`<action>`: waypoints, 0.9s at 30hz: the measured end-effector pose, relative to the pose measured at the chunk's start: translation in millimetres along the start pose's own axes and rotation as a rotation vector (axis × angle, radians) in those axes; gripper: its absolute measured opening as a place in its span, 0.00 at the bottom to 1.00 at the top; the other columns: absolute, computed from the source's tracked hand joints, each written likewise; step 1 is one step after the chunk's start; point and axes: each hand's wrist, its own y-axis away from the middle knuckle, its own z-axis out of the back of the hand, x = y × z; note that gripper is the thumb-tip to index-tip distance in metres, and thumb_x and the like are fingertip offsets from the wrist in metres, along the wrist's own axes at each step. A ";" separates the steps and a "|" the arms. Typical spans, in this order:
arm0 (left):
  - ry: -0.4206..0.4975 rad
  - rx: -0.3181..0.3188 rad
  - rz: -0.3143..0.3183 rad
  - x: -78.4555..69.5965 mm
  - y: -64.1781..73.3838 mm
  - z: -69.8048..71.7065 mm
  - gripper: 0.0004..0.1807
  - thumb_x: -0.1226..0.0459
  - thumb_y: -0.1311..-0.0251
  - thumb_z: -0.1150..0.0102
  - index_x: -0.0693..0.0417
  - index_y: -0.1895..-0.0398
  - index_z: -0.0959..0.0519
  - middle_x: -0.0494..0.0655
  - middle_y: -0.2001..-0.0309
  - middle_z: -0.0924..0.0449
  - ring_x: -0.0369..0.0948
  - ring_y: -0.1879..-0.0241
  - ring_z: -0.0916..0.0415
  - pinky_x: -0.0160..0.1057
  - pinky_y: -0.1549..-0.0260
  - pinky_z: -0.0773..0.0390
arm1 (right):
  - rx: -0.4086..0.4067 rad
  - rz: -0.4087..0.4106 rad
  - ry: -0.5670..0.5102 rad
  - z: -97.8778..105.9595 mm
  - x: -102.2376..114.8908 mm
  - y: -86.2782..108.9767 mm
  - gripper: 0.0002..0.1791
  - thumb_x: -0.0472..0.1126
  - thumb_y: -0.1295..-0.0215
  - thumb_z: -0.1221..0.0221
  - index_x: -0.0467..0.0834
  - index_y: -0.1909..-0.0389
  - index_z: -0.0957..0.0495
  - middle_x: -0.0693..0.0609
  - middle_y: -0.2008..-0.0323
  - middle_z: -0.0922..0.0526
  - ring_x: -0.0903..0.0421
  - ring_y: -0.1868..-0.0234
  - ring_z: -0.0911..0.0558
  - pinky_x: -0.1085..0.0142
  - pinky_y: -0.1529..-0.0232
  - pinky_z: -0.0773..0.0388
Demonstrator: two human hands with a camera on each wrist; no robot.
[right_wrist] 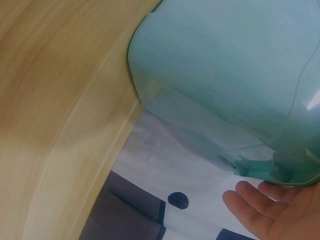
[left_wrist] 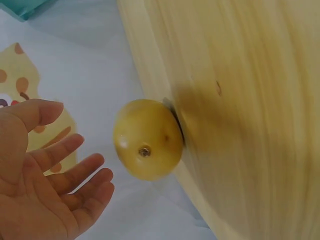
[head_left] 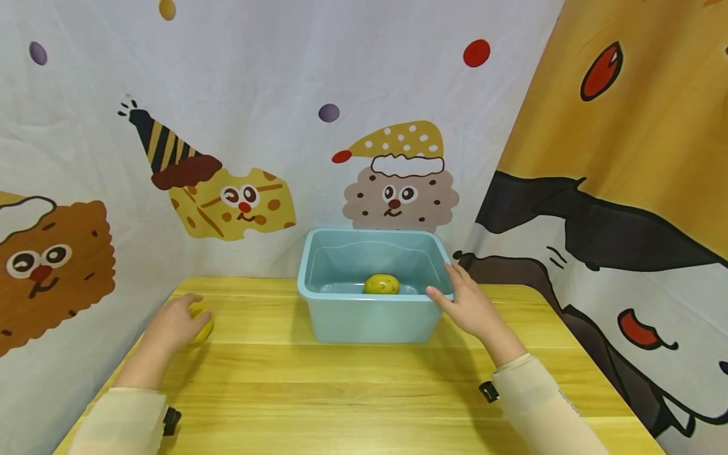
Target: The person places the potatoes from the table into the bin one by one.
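My left hand (head_left: 177, 321) is at the left of the table, with its fingers spread and lightly bent beside a yellow round fruit (head_left: 200, 323). In the left wrist view, a gap separates those fingertips from the fruit (left_wrist: 148, 140), which rests on the wood and shows a small brown end. At the right end of a light blue plastic bin (head_left: 370, 321), my right hand (head_left: 471, 302) rests at the rim with extended fingers. The right wrist view shows these fingers along the outside of the bin's rim. Inside the bin lies a yellow spotted oval thing (head_left: 382, 284), perhaps a potato.
The bin stands near the back edge of the wooden table (head_left: 318, 398). Behind it hangs a white cloth (head_left: 256, 82) printed with cartoon figures, and a yellow cartoon cloth (head_left: 654, 139) hangs on the right.
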 end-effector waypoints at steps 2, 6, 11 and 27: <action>-0.009 0.002 0.009 2.0 -1.6 -0.7 0.34 0.56 0.31 0.45 0.75 0.34 0.35 0.79 0.39 0.34 0.74 0.43 0.36 0.69 0.50 0.31 | -0.003 0.002 0.001 0.2 0.1 0.3 0.50 0.70 0.29 0.54 0.38 0.21 0.52 0.35 0.22 0.54 0.30 0.27 0.43 0.30 0.36 0.41; -0.019 0.002 0.010 6.9 -4.9 -2.9 0.33 0.56 0.32 0.45 0.76 0.34 0.35 0.79 0.40 0.33 0.74 0.44 0.35 0.69 0.50 0.30 | -0.004 0.004 0.002 0.5 0.5 0.4 0.50 0.70 0.29 0.54 0.38 0.21 0.52 0.35 0.22 0.53 0.30 0.27 0.42 0.30 0.36 0.40; -0.026 0.010 0.014 10.4 -6.6 -3.1 0.33 0.57 0.32 0.46 0.77 0.35 0.35 0.80 0.42 0.32 0.74 0.46 0.34 0.68 0.52 0.29 | 0.002 0.002 0.001 0.2 0.6 0.0 0.50 0.70 0.29 0.54 0.38 0.21 0.52 0.35 0.22 0.54 0.30 0.27 0.43 0.30 0.36 0.41; -0.044 0.039 0.059 17.9 -12.2 -7.0 0.34 0.56 0.32 0.48 0.80 0.36 0.37 0.83 0.42 0.34 0.77 0.44 0.36 0.69 0.48 0.31 | -0.002 -0.001 0.002 0.1 0.4 -0.3 0.50 0.70 0.29 0.54 0.38 0.21 0.52 0.35 0.22 0.54 0.30 0.27 0.42 0.30 0.37 0.40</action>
